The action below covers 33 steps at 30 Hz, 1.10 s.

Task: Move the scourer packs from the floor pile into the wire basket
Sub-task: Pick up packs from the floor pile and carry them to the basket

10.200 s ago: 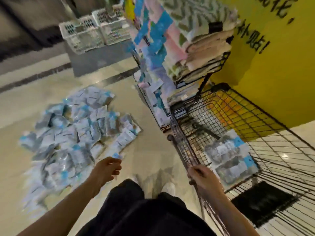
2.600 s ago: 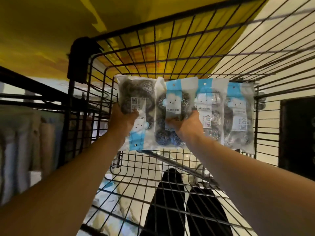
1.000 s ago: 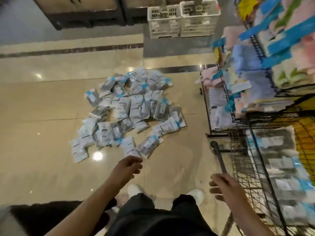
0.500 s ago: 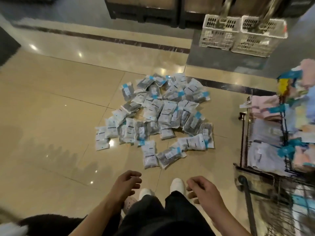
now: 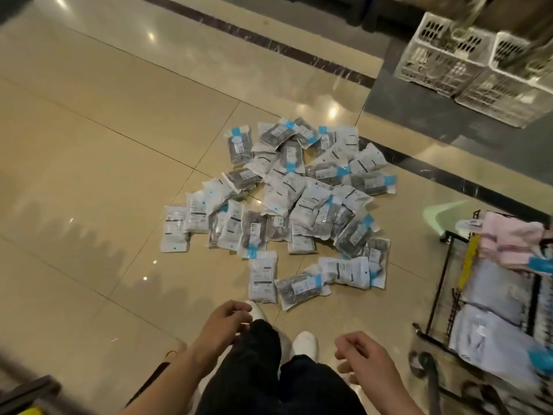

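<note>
Through the head camera I am looking down at a heap of clear plastic scourer packs with white labels and blue header strips (image 5: 294, 205), which is lying on the glossy beige tiled floor (image 5: 89, 139) at about 12 o'clock from my white shoes (image 5: 304, 342). The packs are overlapping at all angles; dark grey coils of metal scourer are showing through several of them, while others are lying white side up. The nearest pack (image 5: 262, 280) is sitting just ahead of my toes, with another slanting beside it at 1 o'clock.

My left hand (image 5: 223, 323) is hanging over my left knee, fingers loosely curled and gripping nothing. My right hand (image 5: 363, 356) is hovering at 4 o'clock from the heap, fingers likewise slack and carrying nothing.

A black wire rack stacked with pink and white folded cloths (image 5: 508, 265) is standing at 3 o'clock, its edge near the heap's right fringe. I cannot tell whether the blurred wirework below it belongs to the basket. Two white perforated plastic crates (image 5: 466, 61) are sitting at 1 o'clock, well apart from the packs, on a grey strip. A dark marble band (image 5: 269, 43) is running across the floor beyond the heap. Bare tile is spreading wide from 8 to 11 o'clock.
</note>
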Tool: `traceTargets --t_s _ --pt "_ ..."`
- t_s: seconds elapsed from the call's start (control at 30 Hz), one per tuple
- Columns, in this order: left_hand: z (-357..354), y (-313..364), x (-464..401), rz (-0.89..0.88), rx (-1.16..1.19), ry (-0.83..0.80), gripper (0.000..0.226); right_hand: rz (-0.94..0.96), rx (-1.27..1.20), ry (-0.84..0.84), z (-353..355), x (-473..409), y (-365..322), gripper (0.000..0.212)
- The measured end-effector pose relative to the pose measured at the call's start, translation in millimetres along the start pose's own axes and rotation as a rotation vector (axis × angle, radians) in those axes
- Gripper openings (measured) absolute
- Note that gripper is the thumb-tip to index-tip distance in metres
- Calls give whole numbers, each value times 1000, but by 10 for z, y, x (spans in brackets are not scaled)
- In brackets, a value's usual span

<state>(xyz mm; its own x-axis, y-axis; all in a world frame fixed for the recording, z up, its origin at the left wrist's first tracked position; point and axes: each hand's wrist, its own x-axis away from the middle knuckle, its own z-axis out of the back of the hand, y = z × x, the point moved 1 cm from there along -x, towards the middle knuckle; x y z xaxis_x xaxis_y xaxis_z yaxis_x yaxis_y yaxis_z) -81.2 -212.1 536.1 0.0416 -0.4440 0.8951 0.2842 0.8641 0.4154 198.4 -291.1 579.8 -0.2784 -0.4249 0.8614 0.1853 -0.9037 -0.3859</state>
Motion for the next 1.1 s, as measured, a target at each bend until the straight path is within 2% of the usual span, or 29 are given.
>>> traceTargets --t_s 0.2,0.4,0.47,0.57,0.63,0.83,0.93,1.0,1.07,1.1 --pt "223 207 -968 35 -56 33 14 -43 150 -41 -145 -1047 -414 16" --pt "148 122 -2660 -43 -82 125 14 52 274 -119 -708 -3024 -640 12" --pt "46 -34 -3367 -66 -84 161 14 114 329 -145 -1019 -3824 -606 19" --pt "-96 -264 -4311 -116 -115 189 23 193 341 -121 -1427 -4806 -612 44" --pt "-140 -373 -4927 -165 -188 205 34 239 328 -100 -1687 -5413 -623 60" --pt "-147 -558 -6372 -261 -341 320 69 270 242 47 -2191 -6964 -649 88" --pt "-188 -625 -6742 -277 -361 355 78 255 199 159 -2347 -7352 -666 92" --pt "-245 -632 -6872 -291 -400 425 73 232 170 259 -2403 -7483 -682 88" --pt "-287 -593 -6954 -299 -468 509 50 223 165 315 -2460 -7540 -708 96" --pt "-296 -581 -6995 -294 -498 543 51 220 174 330 -2494 -7550 -723 101"
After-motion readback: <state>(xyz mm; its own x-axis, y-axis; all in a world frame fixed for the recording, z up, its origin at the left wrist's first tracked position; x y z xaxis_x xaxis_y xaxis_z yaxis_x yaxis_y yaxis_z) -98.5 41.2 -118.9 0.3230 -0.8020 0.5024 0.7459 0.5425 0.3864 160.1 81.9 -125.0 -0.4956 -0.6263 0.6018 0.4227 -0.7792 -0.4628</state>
